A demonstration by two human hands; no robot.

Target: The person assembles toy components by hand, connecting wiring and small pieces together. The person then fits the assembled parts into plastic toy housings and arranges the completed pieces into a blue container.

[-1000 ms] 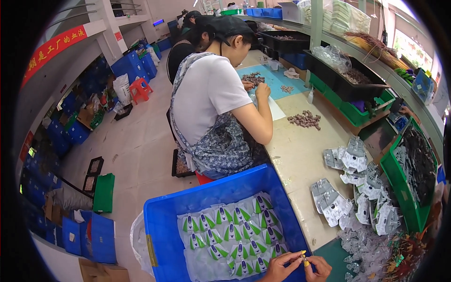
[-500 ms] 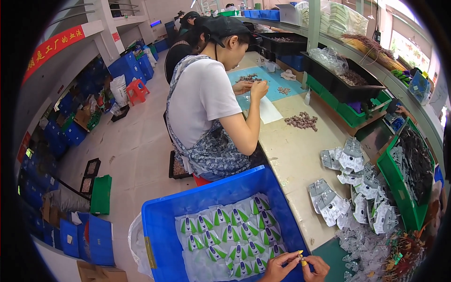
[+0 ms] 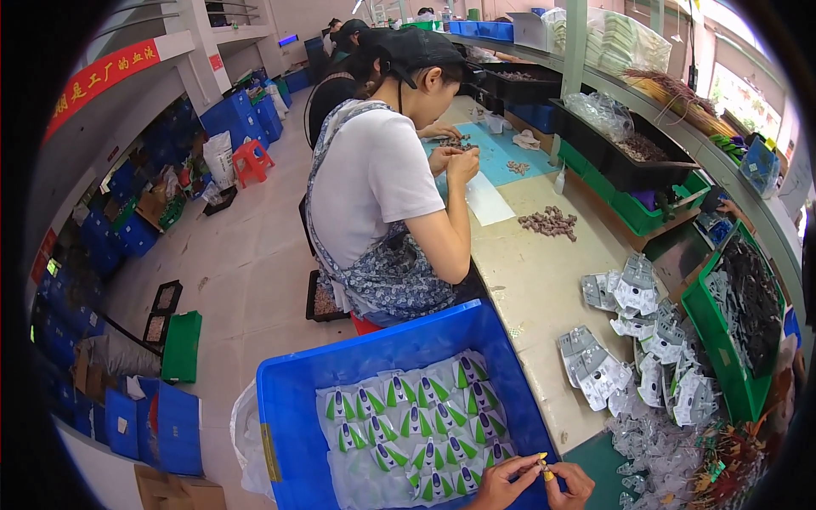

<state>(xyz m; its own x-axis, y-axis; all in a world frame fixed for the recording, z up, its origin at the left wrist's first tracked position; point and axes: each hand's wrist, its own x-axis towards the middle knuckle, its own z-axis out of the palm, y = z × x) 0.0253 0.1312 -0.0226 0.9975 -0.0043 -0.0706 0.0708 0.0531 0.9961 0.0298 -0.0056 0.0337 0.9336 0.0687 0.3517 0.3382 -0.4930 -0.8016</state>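
Note:
Low in the picture, my left hand [image 3: 507, 484] and my right hand [image 3: 572, 487] meet above the near right corner of a blue bin [image 3: 387, 344]. Both are closed, pinching a tiny part between thumb and finger; it is too small to name. Yellow covers show on some fingertips. Inside the bin, rows of white, green and purple shell-like pieces [image 3: 416, 422] rest on clear plastic sheeting. Right of my hands, a heap of small clear plastic parts [image 3: 642, 438] lies on a dark green mat [image 3: 595, 459]. Grey molded shells [image 3: 593, 365] are piled beyond it.
A co-worker in an apron [image 3: 378, 178] sits just past the bin, handling small brown parts [image 3: 548, 223] like those on the bench [image 3: 501, 255]. A green tray [image 3: 710, 319] of dark strips stands at right. Thin reddish wires [image 3: 714, 476] lie near the clear parts.
My hands stay pinched together in nearly the same place. The co-worker's hands have lowered slightly and moved apart, one now reaching to the brown parts. The view has shifted a little.

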